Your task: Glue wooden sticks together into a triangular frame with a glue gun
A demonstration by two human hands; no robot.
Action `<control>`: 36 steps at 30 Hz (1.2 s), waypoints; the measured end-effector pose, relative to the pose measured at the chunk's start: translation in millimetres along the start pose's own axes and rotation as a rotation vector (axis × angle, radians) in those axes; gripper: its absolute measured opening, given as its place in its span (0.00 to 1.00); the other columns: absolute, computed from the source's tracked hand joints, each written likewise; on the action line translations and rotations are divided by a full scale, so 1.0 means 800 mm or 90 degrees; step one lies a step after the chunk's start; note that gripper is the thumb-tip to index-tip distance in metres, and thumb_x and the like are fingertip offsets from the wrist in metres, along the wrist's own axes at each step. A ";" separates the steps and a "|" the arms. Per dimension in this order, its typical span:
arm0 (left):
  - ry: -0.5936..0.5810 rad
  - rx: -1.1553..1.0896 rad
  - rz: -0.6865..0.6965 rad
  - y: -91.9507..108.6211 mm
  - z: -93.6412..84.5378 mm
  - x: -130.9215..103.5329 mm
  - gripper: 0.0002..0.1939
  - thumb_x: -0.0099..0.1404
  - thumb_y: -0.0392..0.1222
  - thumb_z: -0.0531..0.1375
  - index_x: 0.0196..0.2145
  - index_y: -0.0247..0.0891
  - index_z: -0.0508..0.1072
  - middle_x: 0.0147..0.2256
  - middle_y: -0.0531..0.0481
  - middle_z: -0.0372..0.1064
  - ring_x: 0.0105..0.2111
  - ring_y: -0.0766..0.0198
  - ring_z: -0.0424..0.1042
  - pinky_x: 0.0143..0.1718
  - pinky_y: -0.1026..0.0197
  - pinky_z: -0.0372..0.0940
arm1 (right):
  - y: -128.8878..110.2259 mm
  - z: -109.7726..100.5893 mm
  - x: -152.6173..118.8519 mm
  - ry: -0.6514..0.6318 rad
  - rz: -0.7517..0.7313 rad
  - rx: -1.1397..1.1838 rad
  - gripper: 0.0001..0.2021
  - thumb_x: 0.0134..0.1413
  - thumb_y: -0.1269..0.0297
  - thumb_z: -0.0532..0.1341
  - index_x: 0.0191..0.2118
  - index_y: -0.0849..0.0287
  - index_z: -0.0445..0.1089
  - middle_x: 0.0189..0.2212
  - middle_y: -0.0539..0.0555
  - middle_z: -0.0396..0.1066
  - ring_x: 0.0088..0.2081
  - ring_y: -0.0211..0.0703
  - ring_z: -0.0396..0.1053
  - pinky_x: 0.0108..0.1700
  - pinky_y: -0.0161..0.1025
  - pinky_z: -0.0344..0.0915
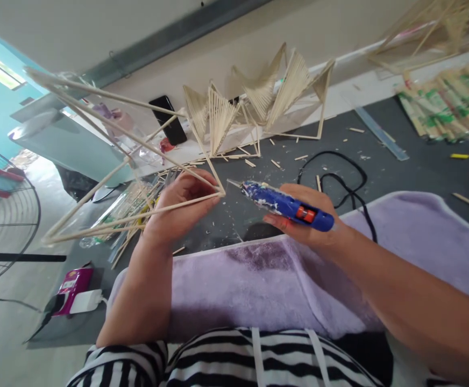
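My left hand (186, 207) is closed around one corner of a wooden stick frame (97, 185), an open shape of thin pale sticks that reaches up and to the left. In my right hand (311, 201) is a blue hot glue gun (272, 199) with a red patch on its side and dried glue on its front. Its nozzle points left, a short gap away from the frame corner at my left fingertips. Behind my hands stand stick models (222, 118) with fanned rows of sticks, against the wall.
A black phone (169, 119) leans at the back. A black cord (341, 180) loops on the grey table (275, 169) among stick offcuts. Packs of wrapped chopsticks (450, 102) and a clear ruler (382, 133) lie right. A pink box (73, 287) with plugs sits lower left, beside a fan cage (4, 215).
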State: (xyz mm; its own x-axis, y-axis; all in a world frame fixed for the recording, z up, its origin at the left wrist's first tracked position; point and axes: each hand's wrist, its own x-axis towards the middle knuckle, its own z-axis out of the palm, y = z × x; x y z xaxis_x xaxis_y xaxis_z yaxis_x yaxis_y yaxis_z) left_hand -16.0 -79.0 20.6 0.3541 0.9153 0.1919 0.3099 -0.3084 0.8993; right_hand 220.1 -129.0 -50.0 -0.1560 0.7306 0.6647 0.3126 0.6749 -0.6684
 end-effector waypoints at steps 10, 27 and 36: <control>-0.050 0.091 0.033 -0.018 0.010 -0.001 0.07 0.58 0.39 0.64 0.36 0.39 0.73 0.39 0.49 0.71 0.34 0.66 0.70 0.36 0.63 0.67 | 0.003 0.002 0.001 -0.086 0.102 -0.062 0.14 0.51 0.56 0.66 0.26 0.56 0.63 0.21 0.47 0.62 0.23 0.36 0.61 0.25 0.36 0.60; -0.075 0.141 0.059 -0.024 0.011 0.000 0.06 0.60 0.36 0.62 0.37 0.38 0.72 0.37 0.50 0.70 0.33 0.67 0.68 0.34 0.64 0.64 | 0.011 0.004 -0.006 -0.092 0.112 -0.101 0.17 0.50 0.52 0.67 0.24 0.55 0.62 0.21 0.48 0.62 0.22 0.36 0.60 0.25 0.38 0.56; -0.075 0.123 0.080 -0.032 0.011 0.002 0.07 0.59 0.36 0.63 0.37 0.37 0.72 0.37 0.50 0.70 0.34 0.67 0.69 0.35 0.64 0.65 | 0.007 0.002 -0.006 -0.127 0.193 -0.132 0.20 0.47 0.48 0.67 0.22 0.57 0.61 0.20 0.48 0.61 0.22 0.36 0.58 0.26 0.38 0.53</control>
State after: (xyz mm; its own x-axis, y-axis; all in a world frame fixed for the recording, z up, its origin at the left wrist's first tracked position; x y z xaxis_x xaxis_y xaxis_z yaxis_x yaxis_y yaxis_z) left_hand -15.8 -71.6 -5.5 0.4974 0.8336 0.2402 0.4162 -0.4723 0.7770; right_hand 221.0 -128.8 -57.6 -0.1996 0.9125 0.3570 0.5516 0.4057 -0.7288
